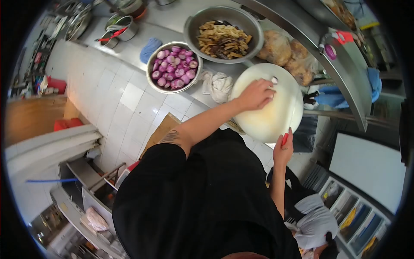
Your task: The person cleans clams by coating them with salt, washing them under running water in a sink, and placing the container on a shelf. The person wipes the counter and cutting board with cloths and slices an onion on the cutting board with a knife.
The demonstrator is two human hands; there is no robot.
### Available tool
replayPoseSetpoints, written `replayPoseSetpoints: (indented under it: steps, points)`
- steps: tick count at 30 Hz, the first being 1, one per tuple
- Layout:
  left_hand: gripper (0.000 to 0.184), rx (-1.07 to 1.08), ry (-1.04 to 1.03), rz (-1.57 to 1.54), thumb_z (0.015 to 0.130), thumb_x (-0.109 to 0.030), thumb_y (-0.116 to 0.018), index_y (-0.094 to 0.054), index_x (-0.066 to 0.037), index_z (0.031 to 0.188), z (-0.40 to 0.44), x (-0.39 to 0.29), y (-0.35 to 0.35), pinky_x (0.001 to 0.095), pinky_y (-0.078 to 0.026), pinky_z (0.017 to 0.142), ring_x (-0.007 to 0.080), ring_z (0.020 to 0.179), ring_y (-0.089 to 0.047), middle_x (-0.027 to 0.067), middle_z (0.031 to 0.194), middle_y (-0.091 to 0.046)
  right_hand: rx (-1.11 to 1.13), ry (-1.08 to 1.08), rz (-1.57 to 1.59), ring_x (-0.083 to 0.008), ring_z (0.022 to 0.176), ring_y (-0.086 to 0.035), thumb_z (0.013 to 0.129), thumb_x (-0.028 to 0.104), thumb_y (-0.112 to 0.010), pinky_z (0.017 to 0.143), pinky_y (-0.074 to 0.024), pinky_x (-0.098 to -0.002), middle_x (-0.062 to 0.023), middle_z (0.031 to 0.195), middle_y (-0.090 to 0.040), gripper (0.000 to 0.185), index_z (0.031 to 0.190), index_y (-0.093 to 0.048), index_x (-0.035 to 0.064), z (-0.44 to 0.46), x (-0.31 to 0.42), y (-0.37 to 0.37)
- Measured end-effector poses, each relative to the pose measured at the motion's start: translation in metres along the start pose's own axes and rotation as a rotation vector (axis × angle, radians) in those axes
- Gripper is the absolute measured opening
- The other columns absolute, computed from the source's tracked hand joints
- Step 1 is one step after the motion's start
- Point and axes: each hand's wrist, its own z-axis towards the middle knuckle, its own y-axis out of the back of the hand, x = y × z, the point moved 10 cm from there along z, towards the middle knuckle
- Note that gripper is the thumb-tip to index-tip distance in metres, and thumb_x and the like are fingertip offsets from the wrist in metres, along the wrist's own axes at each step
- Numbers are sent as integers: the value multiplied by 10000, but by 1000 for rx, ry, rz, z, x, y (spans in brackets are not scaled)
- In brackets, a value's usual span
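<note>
A round white cutting board (263, 116) lies in front of me. My left hand (258, 94) rests on its upper part, fingers bent; a small pale and purple onion piece (274, 80) lies just beyond the fingertips. Whatever may be under those fingers is hidden. At the board's lower right edge, my right hand (283, 146) is closed around the red handle of a knife (285, 139), whose thin blade points up across the board. A steel bowl (151, 82) full of peeled purple onions stands left of the board, with a crumpled white cloth (220, 87) between them.
Beyond the board stands a large metal basin (189, 36) of brown strips, beside plastic bags of brownish food (276, 47). A blue cloth (149, 49) lies near the onion bowl. A metal shelf edge (345, 77) curves at the right. Another person (317, 216) is at lower right.
</note>
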Motion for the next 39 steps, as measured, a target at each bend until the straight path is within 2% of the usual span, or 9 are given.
replayPoseSetpoints:
  steps: [7, 13, 15, 21, 23, 29, 34, 37, 39]
  points:
    - [377, -133, 190, 83, 774, -130, -729, -655, -115, 1144, -67, -44, 70, 436, -463, 918, 330, 1088, -560, 115, 1203, -578, 136, 35, -195, -412, 988, -611, 928, 234, -599, 825, -511, -470, -206, 1117, -559, 581, 1473, -444, 104, 30, -4, -34]
    - [344, -261, 619, 287, 806, -77, -710, -671, -91, 1148, -274, -22, 173, 435, -484, 907, 343, 1085, -577, 132, 1175, -607, 150, 119, -271, -362, 1007, -573, 906, 287, -654, 890, -471, -431, -191, 1088, -540, 508, 1358, -581, 67, 43, 0, -34]
    - [286, -391, 809, 370, 810, -91, -707, -676, -79, 1094, -359, -18, 216, 435, -487, 912, 340, 1075, -587, 129, 1128, -626, 29, 223, -277, -311, 913, -586, 912, 217, -656, 821, -488, -386, -167, 1078, -535, 456, 1334, -596, 56, 39, 58, -20]
    - [261, -481, 989, 454, 829, -117, -696, -683, -75, 1086, -490, 17, 304, 426, -478, 902, 333, 1057, -585, 135, 1118, -624, 333, 413, 239, -225, 777, -572, 876, -20, -571, 673, -480, -320, -130, 987, -569, 365, 1230, -642, 34, -34, 283, -111]
    - [298, -507, 865, 419, 843, -130, -703, -669, -88, 1137, -477, 33, 334, 422, -476, 891, 321, 1050, -584, 123, 1154, -614, 432, 626, 298, -229, 766, -571, 800, -82, -507, 662, -467, -308, -135, 966, -585, 281, 1001, -680, 10, -73, 365, -153]
    - [312, -484, 802, 345, 848, -155, -707, -662, -104, 1152, -437, 104, 427, 420, -455, 886, 298, 1051, -582, 105, 1172, -609, 869, 604, 472, -225, 754, -577, 724, -77, -448, 660, -443, -295, -124, 824, -579, 102, 701, -534, -29, -116, 499, -242]
    - [323, -414, 826, 320, 846, -172, -708, -659, -90, 1155, -463, 210, 478, 446, -476, 877, 336, 1039, -603, 126, 1119, -640, 1064, 434, 377, -212, 625, -587, 950, 133, -571, 620, -464, -306, -117, 794, -593, 193, 832, -597, -17, -101, 553, -345]
    - [364, -270, 1123, 320, 860, -222, -700, -655, -91, 1196, -566, 292, 484, 450, -526, 822, 369, 969, -638, 154, 1073, -669, 1002, 593, 291, -270, 682, -635, 940, 139, -595, 651, -498, -340, -139, 823, -626, 144, 902, -639, 6, -98, 631, -423]
    - [431, -139, 1449, 287, 910, -361, -638, -627, -154, 1288, -665, 339, 485, 513, -497, 889, 346, 1108, -598, 134, 1175, -644, 1109, 705, 301, -317, 793, -662, 933, 145, -616, 707, -514, -375, -142, 919, -661, 127, 995, -658, 43, -107, 700, -482]
